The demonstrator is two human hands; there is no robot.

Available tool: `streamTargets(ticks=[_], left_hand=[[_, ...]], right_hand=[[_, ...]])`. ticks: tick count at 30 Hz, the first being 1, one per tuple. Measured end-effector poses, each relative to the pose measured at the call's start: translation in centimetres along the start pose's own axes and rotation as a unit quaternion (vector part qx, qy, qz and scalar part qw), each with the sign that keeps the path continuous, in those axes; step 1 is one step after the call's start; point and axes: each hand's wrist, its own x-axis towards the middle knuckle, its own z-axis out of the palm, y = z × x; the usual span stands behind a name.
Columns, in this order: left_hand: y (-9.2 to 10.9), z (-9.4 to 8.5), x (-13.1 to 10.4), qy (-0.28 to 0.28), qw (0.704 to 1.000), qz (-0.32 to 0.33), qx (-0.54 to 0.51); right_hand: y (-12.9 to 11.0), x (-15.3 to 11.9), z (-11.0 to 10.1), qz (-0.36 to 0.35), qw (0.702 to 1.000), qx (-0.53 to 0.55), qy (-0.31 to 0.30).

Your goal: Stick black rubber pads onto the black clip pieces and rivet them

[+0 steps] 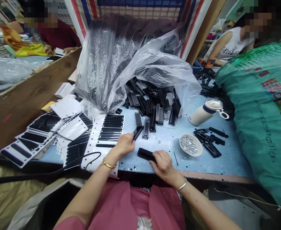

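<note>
While her left hand [125,144] pinched one black strip [137,133], her right hand [163,163] gripped a black housing [146,154]; the heap of slotted parts [152,100] at twelve o'clock lay mostly untouched.

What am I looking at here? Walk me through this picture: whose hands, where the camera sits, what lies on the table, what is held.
The camera sits on a person's head and looks down at their own two hands; there is no machine. The left hand pinches a slim black plastic strip. The right hand presses on a flat black piece lying on the blue table. Beside the left hand lies a white sheet with black strips. Behind, a clear plastic bag spills more black parts. To the right stand a white bowl of small silvery bits and a white bottle on its side. Two other people sit at the far corners.
</note>
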Motion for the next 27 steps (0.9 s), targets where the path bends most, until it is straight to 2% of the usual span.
streamTargets(ticks=[10, 14, 16, 19, 21, 22, 24, 27], left_hand=[[-0.2, 0.4, -1.6, 0.004, 1.0, 0.002, -0.017], [-0.9, 0.6, -1.8, 0.015, 0.991, -0.021, -0.133], [-1.4, 0.8, -2.0, 0.0, 0.967, -0.047, -0.25], [-2.0, 1.1, -2.4, -0.053, 0.9, -0.076, -0.426], [-2.3, 1.2, -2.6, -0.081, 0.862, -0.082, -0.493], [-2.4, 1.1, -2.7, -0.09, 0.855, -0.084, -0.504], [-2.3, 0.8, -2.8, -0.092, 0.865, -0.082, -0.486], [-1.9, -0.1, -2.9, -0.051, 0.923, -0.031, -0.38]], right_hand=[[-0.5, 0.1, -0.1, 0.028, 0.995, 0.089, -0.026], [-0.5, -0.1, 0.2, 0.042, 0.996, 0.08, 0.013], [-0.2, -0.2, 0.3, 0.044, 0.997, 0.058, 0.017], [0.5, -0.4, 0.7, 0.037, 0.999, 0.029, 0.003], [1.0, -0.3, 1.0, 0.022, 1.0, 0.005, -0.002], [1.1, -0.2, 1.1, 0.012, 1.0, -0.01, -0.001], [1.2, 0.0, 1.1, -0.01, 0.999, -0.034, 0.001], [0.9, 0.4, 0.4, -0.025, 0.999, -0.037, -0.012]])
